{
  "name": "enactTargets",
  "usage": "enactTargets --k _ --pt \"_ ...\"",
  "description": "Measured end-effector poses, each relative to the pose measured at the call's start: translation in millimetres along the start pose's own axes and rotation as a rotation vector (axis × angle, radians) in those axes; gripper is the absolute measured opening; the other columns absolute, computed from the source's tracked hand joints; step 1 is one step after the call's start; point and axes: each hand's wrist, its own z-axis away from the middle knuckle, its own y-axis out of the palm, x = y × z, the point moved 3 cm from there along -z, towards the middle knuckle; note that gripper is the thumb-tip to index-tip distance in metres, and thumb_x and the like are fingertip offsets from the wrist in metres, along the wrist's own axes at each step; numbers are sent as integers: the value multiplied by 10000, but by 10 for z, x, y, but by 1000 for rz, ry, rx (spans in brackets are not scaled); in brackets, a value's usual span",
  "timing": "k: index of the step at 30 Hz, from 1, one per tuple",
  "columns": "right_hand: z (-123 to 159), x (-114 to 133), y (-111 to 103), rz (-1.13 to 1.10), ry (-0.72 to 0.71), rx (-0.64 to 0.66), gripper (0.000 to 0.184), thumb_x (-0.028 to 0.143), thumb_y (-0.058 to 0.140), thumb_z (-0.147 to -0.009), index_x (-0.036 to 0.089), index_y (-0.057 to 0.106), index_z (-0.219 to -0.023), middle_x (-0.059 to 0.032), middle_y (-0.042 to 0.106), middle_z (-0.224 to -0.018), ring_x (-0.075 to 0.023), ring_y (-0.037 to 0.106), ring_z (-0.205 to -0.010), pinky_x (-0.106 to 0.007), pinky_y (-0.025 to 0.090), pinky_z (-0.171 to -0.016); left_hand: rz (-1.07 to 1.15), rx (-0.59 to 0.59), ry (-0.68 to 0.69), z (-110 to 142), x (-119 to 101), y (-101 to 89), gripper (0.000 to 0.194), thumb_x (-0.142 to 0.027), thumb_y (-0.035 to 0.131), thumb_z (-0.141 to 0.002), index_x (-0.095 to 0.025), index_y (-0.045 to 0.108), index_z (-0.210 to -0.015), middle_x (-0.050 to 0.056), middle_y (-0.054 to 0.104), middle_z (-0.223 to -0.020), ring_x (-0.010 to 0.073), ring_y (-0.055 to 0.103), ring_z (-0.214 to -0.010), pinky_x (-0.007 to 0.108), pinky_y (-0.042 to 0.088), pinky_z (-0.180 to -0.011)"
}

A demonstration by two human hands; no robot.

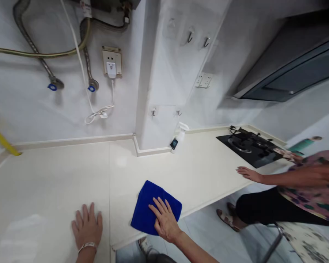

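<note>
A folded blue cloth lies on the cream countertop, close to its front edge. My right hand rests flat on top of the cloth, its fingers stretched out and not wrapped round it. To the left, my left hand lies palm down on the bare counter with its fingers spread. A bracelet circles the left wrist. Between the two hands runs a seam in the countertop.
A white spray bottle with a dark label stands by the wall column. At right, another person's hand rests on the counter near the black gas hob. A range hood hangs above. A yellow pipe meets the counter at left.
</note>
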Motion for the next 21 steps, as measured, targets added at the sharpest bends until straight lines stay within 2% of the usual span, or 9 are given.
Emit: enactTargets --k 3,6,11,15,18,21 --pt "52 -196 -121 16 11 7 759 201 430 -789 347 241 -1510 22 162 -1643 -239 118 -1524 -571 163 -1255 8 -19 3 13 -36 -6 662 -456 151 -949 -137 349 -1495 139 290 -1613 371 139 -1509 568 124 -1225" --pt "87 -541 -215 51 91 -32 736 181 417 -774 325 311 -1488 3 212 -1633 -235 146 -1519 -570 183 -1248 -1 -6 -3 38 -42 -6 694 -480 110 -943 -135 344 -1497 140 274 -1619 374 139 -1508 560 119 -1229" --pt "194 -1470 -319 116 294 -156 644 214 360 -831 315 358 -1467 -2 295 -1606 -218 214 -1502 -540 238 -1230 -25 -3 2 40 -30 -13 708 -504 89 -941 -151 333 -1503 129 270 -1623 362 147 -1510 552 132 -1232" --pt "282 -2274 -480 194 561 -253 584 268 323 -866 310 398 -1444 2 349 -1582 -192 262 -1482 -491 250 -1224 -27 -44 2 26 14 16 693 -531 131 -941 -186 325 -1510 117 272 -1625 352 169 -1509 559 160 -1227" --pt "226 -2655 -601 207 741 -321 573 293 285 -880 271 405 -1439 -53 376 -1565 -234 275 -1475 -543 259 -1201 -34 -79 19 -1 66 75 685 -539 156 -937 -206 325 -1510 105 266 -1629 341 175 -1510 564 173 -1226" --pt "-9 -2785 -620 215 886 -385 583 304 259 -886 202 395 -1444 -157 362 -1553 -339 264 -1467 -658 252 -1148 -49 -83 5 -27 127 140 682 -538 161 -930 -221 326 -1511 83 260 -1633 323 168 -1515 561 189 -1224"
